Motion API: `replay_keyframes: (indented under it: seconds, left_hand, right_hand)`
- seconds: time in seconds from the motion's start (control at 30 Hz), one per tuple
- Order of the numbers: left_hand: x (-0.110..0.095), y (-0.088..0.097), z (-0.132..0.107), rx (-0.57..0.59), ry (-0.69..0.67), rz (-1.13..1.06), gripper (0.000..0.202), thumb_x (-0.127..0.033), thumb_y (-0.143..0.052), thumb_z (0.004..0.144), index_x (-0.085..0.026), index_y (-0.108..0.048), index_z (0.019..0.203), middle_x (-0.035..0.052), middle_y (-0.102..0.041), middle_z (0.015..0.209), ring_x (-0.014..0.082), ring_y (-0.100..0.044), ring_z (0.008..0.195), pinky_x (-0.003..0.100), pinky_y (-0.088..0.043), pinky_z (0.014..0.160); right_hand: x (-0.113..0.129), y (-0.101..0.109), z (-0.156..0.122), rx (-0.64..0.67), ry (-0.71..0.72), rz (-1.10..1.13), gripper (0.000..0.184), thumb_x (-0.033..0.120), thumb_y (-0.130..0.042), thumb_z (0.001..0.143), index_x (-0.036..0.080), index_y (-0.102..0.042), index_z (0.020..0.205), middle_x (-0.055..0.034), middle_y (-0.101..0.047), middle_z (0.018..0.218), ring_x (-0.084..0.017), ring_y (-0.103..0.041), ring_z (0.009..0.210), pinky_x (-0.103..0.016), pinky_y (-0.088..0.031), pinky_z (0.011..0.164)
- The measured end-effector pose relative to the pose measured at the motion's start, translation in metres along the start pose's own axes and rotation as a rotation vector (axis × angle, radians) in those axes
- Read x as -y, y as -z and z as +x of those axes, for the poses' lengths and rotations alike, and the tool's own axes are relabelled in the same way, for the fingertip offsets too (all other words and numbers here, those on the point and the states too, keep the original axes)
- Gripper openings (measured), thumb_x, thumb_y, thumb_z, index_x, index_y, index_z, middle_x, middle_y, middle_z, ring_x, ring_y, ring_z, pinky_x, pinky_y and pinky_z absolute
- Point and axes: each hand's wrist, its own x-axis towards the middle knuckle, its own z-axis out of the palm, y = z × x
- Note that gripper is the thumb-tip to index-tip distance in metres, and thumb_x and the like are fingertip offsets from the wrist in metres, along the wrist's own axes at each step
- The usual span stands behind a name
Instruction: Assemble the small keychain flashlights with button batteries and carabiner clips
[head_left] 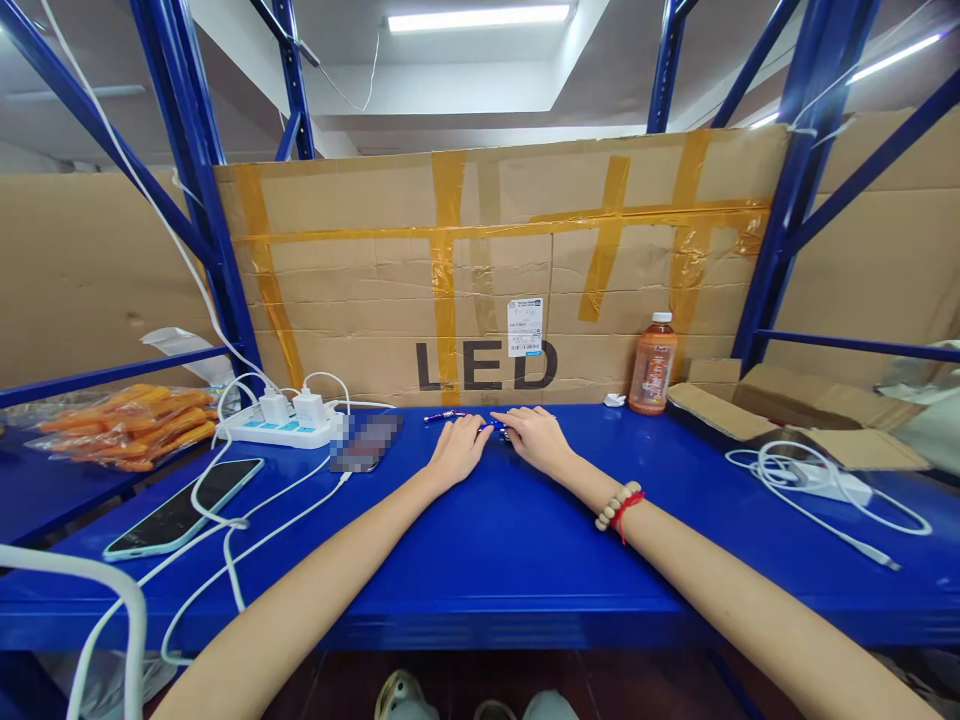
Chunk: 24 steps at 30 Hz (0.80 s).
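My left hand (459,448) rests low over the blue tabletop near the cardboard, palm down, with its fingers stretched forward. A slim blue pen-like item (491,427) lies between the two hands, by the fingertips of both; whether either hand grips it is hard to see. My right hand (535,438) reaches in from the right, palm down, its index finger extended leftward above that item. Something small and dark under the right fingers is mostly hidden. Just beyond the left hand lies another slim purple-blue pen-like item (444,415).
A white power strip (281,428), phone (184,508), second phone (367,443) and loose cables occupy the left. Orange packets (131,425) lie farther left. On the right are a drink bottle (652,365), open cardboard box (720,405) and coiled charger cable (817,480). Taped cardboard (360,290) stands behind.
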Motion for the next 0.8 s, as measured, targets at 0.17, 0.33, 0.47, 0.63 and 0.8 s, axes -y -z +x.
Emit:
replay_keyframes:
  seconds: [0.17, 0.33, 0.47, 0.63, 0.8]
  left_hand:
    - [-0.005, 0.006, -0.002, 0.007, -0.014, -0.051, 0.017, -0.030, -0.039, 0.091, -0.022, -0.054, 0.095, 0.0034, -0.062, 0.100, 0.0199, -0.054, 0.097, 0.032, -0.036, 0.083]
    - [-0.008, 0.009, -0.004, -0.021, -0.018, -0.139, 0.015, -0.025, -0.044, 0.089, -0.022, -0.056, 0.097, 0.0034, -0.062, 0.104, 0.0198, -0.053, 0.101, 0.032, -0.035, 0.088]
    - [-0.007, 0.006, -0.003, -0.037, 0.028, -0.237, 0.012, -0.027, -0.052, 0.085, -0.022, -0.059, 0.093, 0.0020, -0.063, 0.094, 0.0191, -0.056, 0.094, 0.033, -0.038, 0.088]
    - [0.009, 0.000, 0.004, -0.104, 0.260, -0.392, 0.022, -0.031, -0.050, 0.087, -0.014, -0.057, 0.099, 0.0045, -0.061, 0.094, 0.0158, -0.058, 0.085, 0.036, -0.047, 0.079]
    - [0.027, -0.007, 0.010, -0.118, 0.511, -0.549, 0.028, -0.031, -0.050, 0.088, -0.014, -0.053, 0.109, 0.0073, -0.058, 0.106, 0.0170, -0.059, 0.088, 0.037, -0.050, 0.076]
  right_hand:
    - [-0.001, -0.001, -0.001, 0.019, 0.024, 0.134, 0.033, 0.021, -0.048, 0.083, 0.019, -0.058, 0.115, -0.0056, -0.067, 0.098, -0.019, -0.058, 0.089, -0.030, -0.037, 0.082]
    - [-0.004, -0.004, 0.000, 0.044, 0.011, 0.266, 0.032, 0.032, -0.037, 0.091, 0.017, -0.061, 0.107, -0.0036, -0.067, 0.097, -0.014, -0.060, 0.081, -0.023, -0.042, 0.070]
    - [-0.007, -0.006, 0.002, 0.053, -0.024, 0.289, 0.041, 0.037, -0.030, 0.094, 0.017, -0.065, 0.088, -0.0029, -0.068, 0.087, -0.015, -0.060, 0.076, -0.023, -0.041, 0.066]
    - [-0.009, -0.007, 0.001, 0.059, -0.071, 0.262, 0.034, 0.039, -0.037, 0.092, 0.020, -0.065, 0.094, -0.0032, -0.068, 0.092, -0.016, -0.061, 0.082, -0.023, -0.041, 0.069]
    - [-0.009, -0.003, -0.001, 0.087, -0.100, 0.217, 0.032, 0.042, -0.041, 0.090, 0.022, -0.065, 0.092, -0.0025, -0.068, 0.090, -0.017, -0.062, 0.082, -0.024, -0.042, 0.066]
